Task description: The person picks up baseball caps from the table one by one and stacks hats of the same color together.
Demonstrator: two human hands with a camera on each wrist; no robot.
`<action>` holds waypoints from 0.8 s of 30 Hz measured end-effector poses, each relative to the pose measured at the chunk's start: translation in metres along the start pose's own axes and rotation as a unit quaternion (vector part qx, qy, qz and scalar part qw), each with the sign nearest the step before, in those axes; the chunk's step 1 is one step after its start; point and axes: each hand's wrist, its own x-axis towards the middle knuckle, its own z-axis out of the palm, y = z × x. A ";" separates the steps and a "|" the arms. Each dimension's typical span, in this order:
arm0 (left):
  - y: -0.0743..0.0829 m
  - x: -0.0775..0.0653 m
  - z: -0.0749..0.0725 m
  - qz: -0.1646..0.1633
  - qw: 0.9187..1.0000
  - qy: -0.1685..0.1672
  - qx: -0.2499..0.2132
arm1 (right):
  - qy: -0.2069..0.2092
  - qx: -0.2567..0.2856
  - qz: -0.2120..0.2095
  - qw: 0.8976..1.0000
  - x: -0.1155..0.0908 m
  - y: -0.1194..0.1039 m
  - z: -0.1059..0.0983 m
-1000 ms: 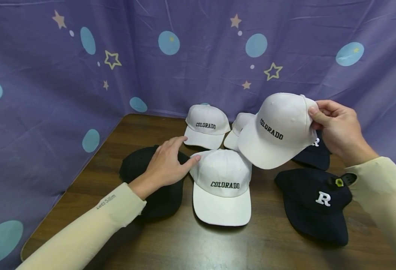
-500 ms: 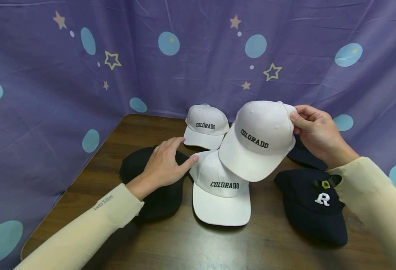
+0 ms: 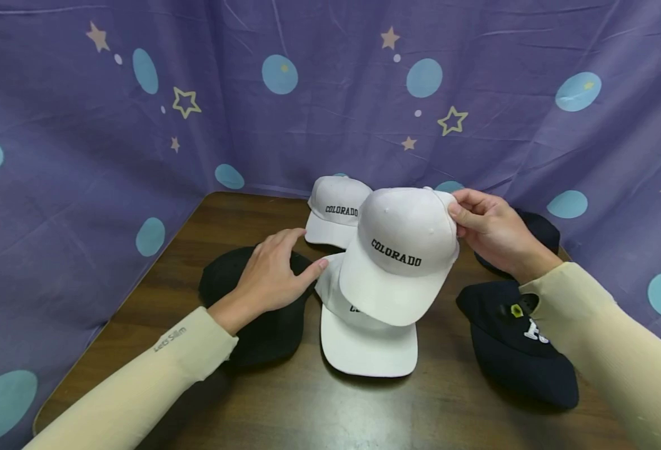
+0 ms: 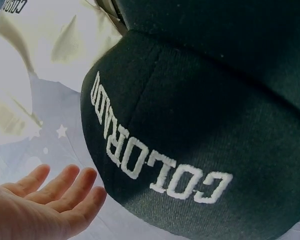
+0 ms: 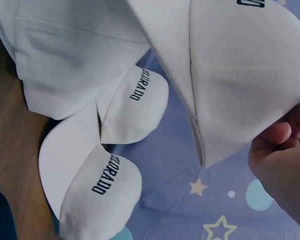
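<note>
My right hand (image 3: 496,234) pinches the side edge of a white cap (image 3: 400,244) lettered COLORADO, fingers and thumb at its back rim. This cap is tilted and overlaps another white COLORADO cap (image 3: 369,353) on the table, hiding most of its lettering. My left hand (image 3: 274,275), fingers relaxed and spread, is over a black cap (image 3: 274,337), its thumb near the lower white cap's left edge. In the left wrist view the black cap (image 4: 200,115) bears white COLORADO lettering, and my left hand (image 4: 55,207) holds nothing.
Another white COLORADO cap (image 3: 330,231) stands at the back of the wooden table (image 3: 285,412). A navy cap (image 3: 524,369) with a white letter lies front right, partly behind my right sleeve, with a dark cap (image 3: 541,234) behind it. A purple curtain (image 3: 330,112) surrounds the table.
My right hand has carried the white cap leftward and down, from beside the middle white cap to over its crown. My left hand has barely moved.
</note>
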 end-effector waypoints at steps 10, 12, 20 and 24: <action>-0.001 -0.001 0.000 -0.002 1.000 0.005 -0.001 | 0.024 -0.209 0.084 0.974 0.009 0.022 0.001; -0.002 -0.001 0.000 -0.003 1.000 0.006 -0.001 | 0.034 -0.268 0.095 0.958 0.011 0.024 0.003; -0.002 -0.001 0.000 -0.001 1.000 0.009 -0.002 | 0.022 -0.366 0.119 0.923 0.018 0.032 0.015; -0.002 -0.001 0.000 0.004 1.000 0.012 -0.003 | -0.011 -0.405 0.100 0.909 0.018 0.035 0.021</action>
